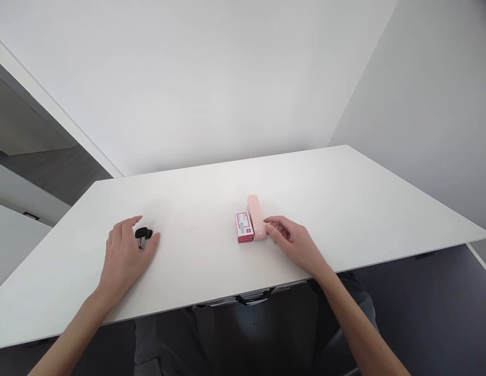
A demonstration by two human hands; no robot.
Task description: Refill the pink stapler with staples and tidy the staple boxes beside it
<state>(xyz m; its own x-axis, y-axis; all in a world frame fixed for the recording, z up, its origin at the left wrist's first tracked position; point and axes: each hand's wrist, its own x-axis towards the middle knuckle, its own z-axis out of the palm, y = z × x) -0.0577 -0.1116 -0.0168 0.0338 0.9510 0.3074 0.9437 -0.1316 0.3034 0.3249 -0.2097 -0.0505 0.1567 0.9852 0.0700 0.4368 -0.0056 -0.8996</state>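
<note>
A pink stapler [256, 216] lies on the white table [344, 198] near its middle, with a small red-and-white staple box [244, 227] right against its left side. My right hand [292, 241] rests on the table just right of the stapler, fingers loosely curled, fingertips at or almost at its near end. My left hand [125, 253] lies further left, fingers spread, thumb and forefinger framing a small black and metal staple remover [143, 236]. Neither hand has lifted anything.
White walls [211, 83] rise behind and to the right of the table. The table's front edge runs just before my wrists, with dark floor and a chair below. A grey ledge and doorway stand at far left.
</note>
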